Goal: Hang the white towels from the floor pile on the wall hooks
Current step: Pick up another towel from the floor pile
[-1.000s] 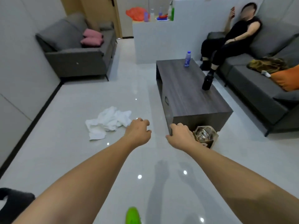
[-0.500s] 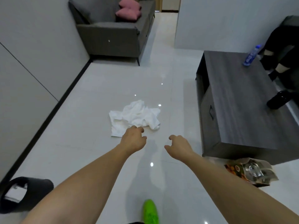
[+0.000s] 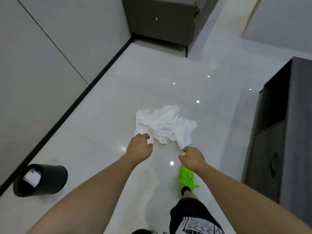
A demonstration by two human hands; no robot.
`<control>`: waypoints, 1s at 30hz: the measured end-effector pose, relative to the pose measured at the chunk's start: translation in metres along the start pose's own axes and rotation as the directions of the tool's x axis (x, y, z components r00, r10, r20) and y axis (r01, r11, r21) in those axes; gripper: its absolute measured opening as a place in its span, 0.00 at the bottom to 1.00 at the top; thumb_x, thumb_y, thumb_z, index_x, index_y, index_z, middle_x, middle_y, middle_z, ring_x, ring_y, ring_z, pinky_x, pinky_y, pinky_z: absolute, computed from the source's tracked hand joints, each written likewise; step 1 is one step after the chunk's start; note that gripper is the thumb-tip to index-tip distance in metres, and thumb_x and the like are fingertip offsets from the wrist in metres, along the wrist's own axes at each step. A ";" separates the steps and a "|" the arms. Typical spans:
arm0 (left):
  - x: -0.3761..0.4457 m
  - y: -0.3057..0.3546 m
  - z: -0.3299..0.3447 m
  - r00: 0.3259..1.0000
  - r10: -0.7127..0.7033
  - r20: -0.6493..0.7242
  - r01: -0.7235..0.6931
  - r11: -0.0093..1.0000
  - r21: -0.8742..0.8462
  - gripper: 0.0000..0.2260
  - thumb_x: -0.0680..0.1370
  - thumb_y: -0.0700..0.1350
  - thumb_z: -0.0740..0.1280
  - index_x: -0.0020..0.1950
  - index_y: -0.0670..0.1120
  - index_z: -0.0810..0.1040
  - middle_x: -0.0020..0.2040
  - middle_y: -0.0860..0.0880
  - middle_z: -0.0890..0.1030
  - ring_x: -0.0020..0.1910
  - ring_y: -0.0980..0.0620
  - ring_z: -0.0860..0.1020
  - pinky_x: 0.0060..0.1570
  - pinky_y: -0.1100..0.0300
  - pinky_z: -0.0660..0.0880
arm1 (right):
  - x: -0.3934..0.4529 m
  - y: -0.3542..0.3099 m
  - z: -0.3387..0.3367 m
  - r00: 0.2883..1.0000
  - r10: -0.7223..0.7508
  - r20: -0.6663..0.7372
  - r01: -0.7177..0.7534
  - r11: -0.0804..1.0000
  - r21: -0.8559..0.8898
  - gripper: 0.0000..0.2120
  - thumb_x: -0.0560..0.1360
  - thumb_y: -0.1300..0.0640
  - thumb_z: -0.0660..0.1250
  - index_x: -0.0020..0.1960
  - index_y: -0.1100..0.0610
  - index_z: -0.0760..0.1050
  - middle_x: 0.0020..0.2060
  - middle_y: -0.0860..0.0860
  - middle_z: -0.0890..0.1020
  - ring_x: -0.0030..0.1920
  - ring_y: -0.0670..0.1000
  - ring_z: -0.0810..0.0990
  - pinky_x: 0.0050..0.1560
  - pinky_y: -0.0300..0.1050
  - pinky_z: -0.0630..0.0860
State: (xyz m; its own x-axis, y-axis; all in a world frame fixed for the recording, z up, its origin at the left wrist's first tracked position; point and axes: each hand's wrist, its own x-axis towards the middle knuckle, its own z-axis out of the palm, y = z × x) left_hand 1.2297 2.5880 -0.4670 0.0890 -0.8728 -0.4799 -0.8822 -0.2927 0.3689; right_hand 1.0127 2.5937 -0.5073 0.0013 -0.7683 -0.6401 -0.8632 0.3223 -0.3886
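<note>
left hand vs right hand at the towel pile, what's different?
The left hand overlaps the near-left edge of the towel pile, fingers curled at the cloth; whether it grips is unclear. The right hand sits lower in the view, fingertips just at the pile's near-right corner, loosely curled and holding nothing. Both reach forward, backs up, over the floor.

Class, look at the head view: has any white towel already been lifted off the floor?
No: the white towels lie in a crumpled pile on the floor, with the left hand and right hand just reaching its near edge.
</note>
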 end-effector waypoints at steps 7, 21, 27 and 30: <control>0.084 0.010 0.006 0.972 -0.229 0.056 0.233 0.970 -0.076 0.18 0.79 0.49 0.64 0.68 0.45 0.73 0.61 0.43 0.75 0.56 0.44 0.76 0.52 0.57 0.71 | 0.107 -0.015 -0.031 0.992 -0.005 0.129 0.009 1.000 -0.030 0.19 0.76 0.51 0.65 0.63 0.62 0.75 0.59 0.57 0.79 0.61 0.58 0.76 0.57 0.46 0.72; 0.279 -0.081 0.086 0.894 -0.395 0.213 0.444 0.847 -0.294 0.17 0.78 0.49 0.66 0.66 0.46 0.76 0.61 0.45 0.78 0.60 0.48 0.76 0.53 0.62 0.65 | 0.306 -0.061 0.082 0.965 0.095 0.245 -0.096 0.995 -0.010 0.20 0.78 0.51 0.65 0.66 0.60 0.75 0.58 0.57 0.81 0.62 0.56 0.77 0.57 0.46 0.72; 0.363 -0.149 0.154 0.857 -0.409 0.313 0.487 0.842 -0.232 0.16 0.79 0.49 0.65 0.65 0.47 0.76 0.61 0.45 0.78 0.61 0.47 0.75 0.58 0.60 0.67 | 0.395 -0.061 0.174 0.938 0.153 0.311 -0.158 0.987 -0.011 0.20 0.79 0.50 0.65 0.66 0.59 0.75 0.60 0.57 0.81 0.63 0.57 0.76 0.60 0.46 0.71; 0.399 -0.177 0.194 0.840 -0.418 0.346 0.507 0.831 -0.227 0.15 0.78 0.50 0.65 0.64 0.48 0.76 0.60 0.46 0.78 0.56 0.45 0.78 0.60 0.56 0.71 | 0.440 -0.050 0.214 0.932 0.167 0.321 -0.173 0.985 -0.011 0.20 0.79 0.50 0.64 0.68 0.59 0.74 0.61 0.57 0.80 0.64 0.56 0.76 0.61 0.46 0.70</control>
State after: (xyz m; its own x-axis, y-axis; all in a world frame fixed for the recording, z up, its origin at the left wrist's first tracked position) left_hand 1.3312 2.3670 -0.8785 0.2836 -0.4759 -0.8325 -0.5831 -0.7748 0.2443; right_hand 1.1649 2.3582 -0.9116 0.0188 -0.4847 -0.8745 -0.8560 0.4442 -0.2646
